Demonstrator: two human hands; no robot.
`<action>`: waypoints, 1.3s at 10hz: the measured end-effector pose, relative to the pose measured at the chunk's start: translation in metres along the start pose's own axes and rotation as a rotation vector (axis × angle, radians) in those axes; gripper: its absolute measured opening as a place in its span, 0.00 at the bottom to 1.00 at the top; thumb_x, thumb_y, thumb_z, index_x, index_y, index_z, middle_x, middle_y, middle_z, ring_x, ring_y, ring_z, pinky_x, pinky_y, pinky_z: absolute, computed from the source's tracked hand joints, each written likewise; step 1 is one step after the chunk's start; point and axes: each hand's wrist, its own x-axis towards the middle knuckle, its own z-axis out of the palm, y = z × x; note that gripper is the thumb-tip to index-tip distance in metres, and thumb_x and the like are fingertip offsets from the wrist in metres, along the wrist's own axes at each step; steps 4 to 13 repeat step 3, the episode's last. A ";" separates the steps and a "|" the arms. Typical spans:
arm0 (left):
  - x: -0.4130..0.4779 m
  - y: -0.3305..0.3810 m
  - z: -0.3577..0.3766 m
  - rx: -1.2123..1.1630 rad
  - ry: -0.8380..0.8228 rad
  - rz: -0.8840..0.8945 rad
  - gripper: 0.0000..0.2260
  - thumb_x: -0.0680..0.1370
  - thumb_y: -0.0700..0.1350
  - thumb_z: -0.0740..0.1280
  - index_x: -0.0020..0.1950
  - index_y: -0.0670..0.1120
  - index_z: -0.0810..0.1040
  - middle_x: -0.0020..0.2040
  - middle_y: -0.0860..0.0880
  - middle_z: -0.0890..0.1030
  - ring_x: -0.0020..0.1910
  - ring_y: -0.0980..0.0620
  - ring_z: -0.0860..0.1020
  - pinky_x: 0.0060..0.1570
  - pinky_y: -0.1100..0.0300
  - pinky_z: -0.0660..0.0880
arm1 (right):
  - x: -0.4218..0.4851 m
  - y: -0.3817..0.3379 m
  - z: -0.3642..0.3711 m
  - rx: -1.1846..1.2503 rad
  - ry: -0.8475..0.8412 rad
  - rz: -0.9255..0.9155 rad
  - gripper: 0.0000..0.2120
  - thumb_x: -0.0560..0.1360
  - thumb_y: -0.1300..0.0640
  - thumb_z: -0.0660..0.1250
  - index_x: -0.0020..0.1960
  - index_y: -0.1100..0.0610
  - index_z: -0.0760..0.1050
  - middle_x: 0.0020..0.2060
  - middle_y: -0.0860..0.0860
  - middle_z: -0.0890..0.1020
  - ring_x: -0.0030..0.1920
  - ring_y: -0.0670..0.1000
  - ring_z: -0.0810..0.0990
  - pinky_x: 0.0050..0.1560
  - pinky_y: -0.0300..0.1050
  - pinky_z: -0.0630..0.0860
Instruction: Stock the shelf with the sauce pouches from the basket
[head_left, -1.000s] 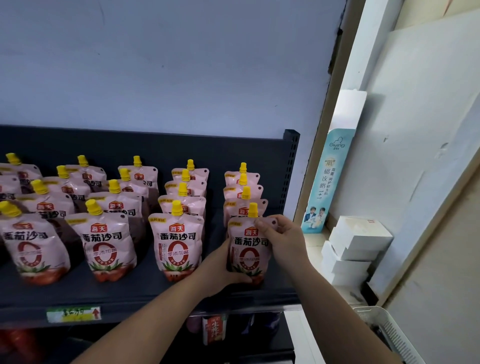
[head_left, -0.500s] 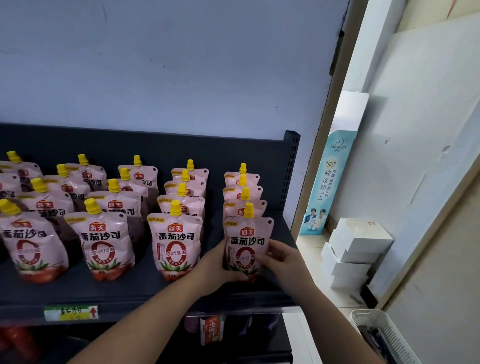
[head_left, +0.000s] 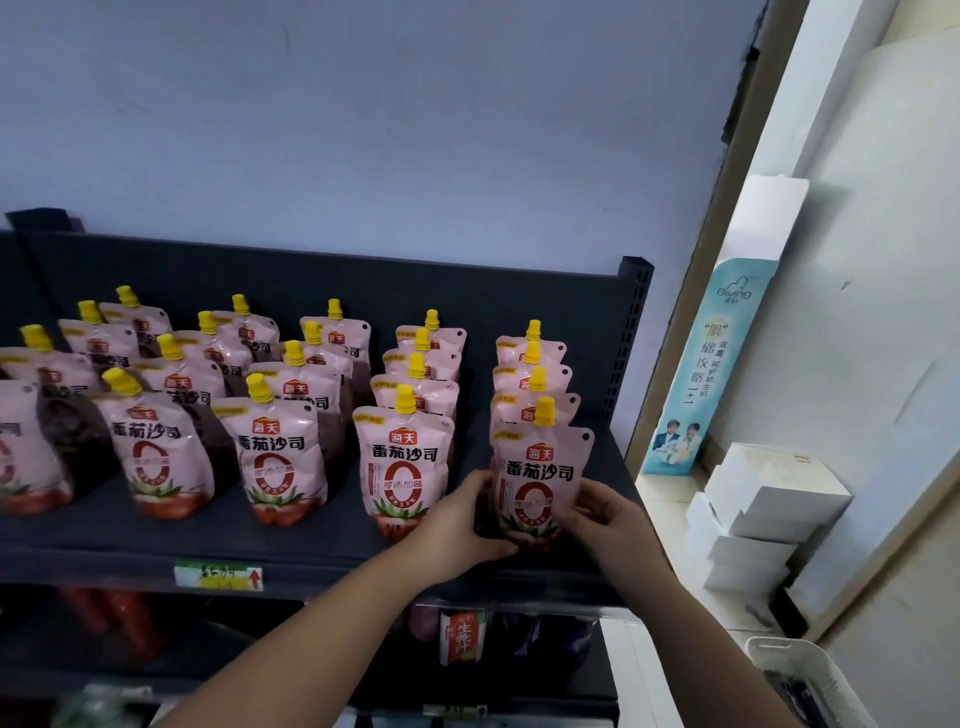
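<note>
At the right end of the dark shelf (head_left: 322, 545), both of your hands are on one sauce pouch (head_left: 537, 478), the front one of the rightmost column. Your left hand (head_left: 457, 525) curls round its lower left edge. Your right hand (head_left: 602, 519) takes the lower right edge, with fingers curled onto the printed face. Each grip is narrow and holds the pouch low down, so the top half and its yellow cap (head_left: 544, 410) stand free. The pouch is upright and faces you, with its base at the shelf board near the front lip. You cannot tell from this view whether it bears its own weight.

Three more pouches (head_left: 530, 384) stand in file close behind it. The neighbouring front pouch (head_left: 402, 467) stands just beside the back of your left hand, and further columns of the same pouches run off to the left. The perforated end post (head_left: 631, 332) rises behind and to the right of your right hand, apart from it. A price label (head_left: 218, 577) is stuck on the shelf lip, and a red-labelled bottle (head_left: 460, 636) stands on the level below.

Down at the right, the white basket (head_left: 774, 649) shows at the corner, with something dark inside that is too blurred to name. White boxes (head_left: 769, 499) are stacked beside a blue printed card (head_left: 711, 374).
</note>
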 end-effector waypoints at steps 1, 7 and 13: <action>-0.011 -0.002 -0.003 0.053 0.019 0.009 0.44 0.68 0.47 0.78 0.75 0.57 0.55 0.57 0.65 0.73 0.58 0.62 0.76 0.55 0.72 0.75 | -0.005 0.004 -0.001 -0.070 0.004 0.010 0.14 0.75 0.59 0.73 0.56 0.46 0.77 0.48 0.39 0.84 0.47 0.37 0.83 0.37 0.27 0.76; -0.039 -0.006 -0.024 0.115 -0.030 0.038 0.44 0.68 0.50 0.77 0.74 0.64 0.52 0.64 0.58 0.68 0.64 0.57 0.71 0.63 0.62 0.71 | -0.019 -0.009 -0.009 -0.195 0.104 0.066 0.17 0.73 0.62 0.73 0.61 0.54 0.77 0.53 0.48 0.84 0.53 0.47 0.82 0.53 0.42 0.78; -0.039 -0.006 -0.024 0.115 -0.030 0.038 0.44 0.68 0.50 0.77 0.74 0.64 0.52 0.64 0.58 0.68 0.64 0.57 0.71 0.63 0.62 0.71 | -0.019 -0.009 -0.009 -0.195 0.104 0.066 0.17 0.73 0.62 0.73 0.61 0.54 0.77 0.53 0.48 0.84 0.53 0.47 0.82 0.53 0.42 0.78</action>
